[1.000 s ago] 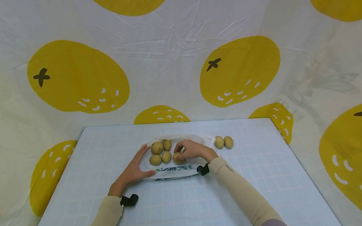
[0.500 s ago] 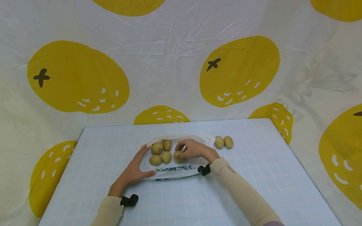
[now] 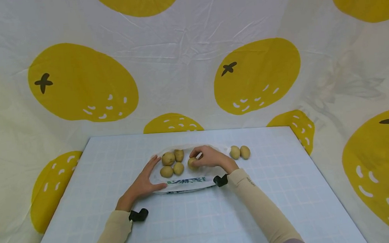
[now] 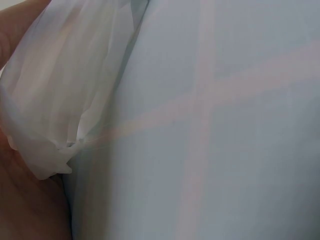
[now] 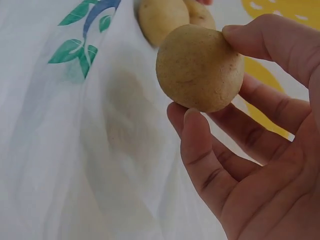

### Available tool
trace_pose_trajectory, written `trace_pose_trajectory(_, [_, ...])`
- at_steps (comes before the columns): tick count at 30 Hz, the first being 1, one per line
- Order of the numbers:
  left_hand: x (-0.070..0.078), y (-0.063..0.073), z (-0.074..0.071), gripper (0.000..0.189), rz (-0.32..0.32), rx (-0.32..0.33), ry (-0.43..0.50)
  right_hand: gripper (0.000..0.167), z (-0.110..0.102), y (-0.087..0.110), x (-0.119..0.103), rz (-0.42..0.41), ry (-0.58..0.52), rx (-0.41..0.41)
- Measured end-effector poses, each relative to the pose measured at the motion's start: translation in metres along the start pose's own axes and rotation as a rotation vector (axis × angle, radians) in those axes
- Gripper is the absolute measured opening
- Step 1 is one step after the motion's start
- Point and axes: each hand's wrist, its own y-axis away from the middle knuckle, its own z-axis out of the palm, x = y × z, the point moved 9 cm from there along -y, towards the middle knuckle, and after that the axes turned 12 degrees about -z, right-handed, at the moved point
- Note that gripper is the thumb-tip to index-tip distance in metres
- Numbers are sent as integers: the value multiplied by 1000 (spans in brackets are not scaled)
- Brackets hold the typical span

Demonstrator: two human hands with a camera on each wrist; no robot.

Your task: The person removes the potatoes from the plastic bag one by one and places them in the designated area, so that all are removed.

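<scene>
Right hand (image 3: pixel 212 157) pinches a potato (image 5: pixel 197 70) over a white bag (image 3: pixel 189 186), left hand (image 3: pixel 143 181) spread at the bag's left edge, four potatoes (image 3: pixel 168 159) between (two others (image 3: pixel 235 153) near the surface's (image 3: pixel 202 226) far edge).

Booth-like spot, exact room type n/a: fruit-print sheeting (image 3: pixel 174 81) hung behind & beside a checked tbl (image 3: pixel 188 227).

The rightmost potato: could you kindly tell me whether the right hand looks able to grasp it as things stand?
Probably not while occupied: the right hand grips another potato, though the rightmost potato itself looks uncovered.
</scene>
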Motion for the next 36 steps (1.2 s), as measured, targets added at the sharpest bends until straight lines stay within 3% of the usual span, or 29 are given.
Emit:
trace_pose_trajectory(25, [2,2,-2,109,19,13,-1,32,-25,18,-2,-17,-93,119])
trace_pose_trajectory(36, [3,2,-1,109,19,14,2,30,-45,37,-8,-37,-110,206])
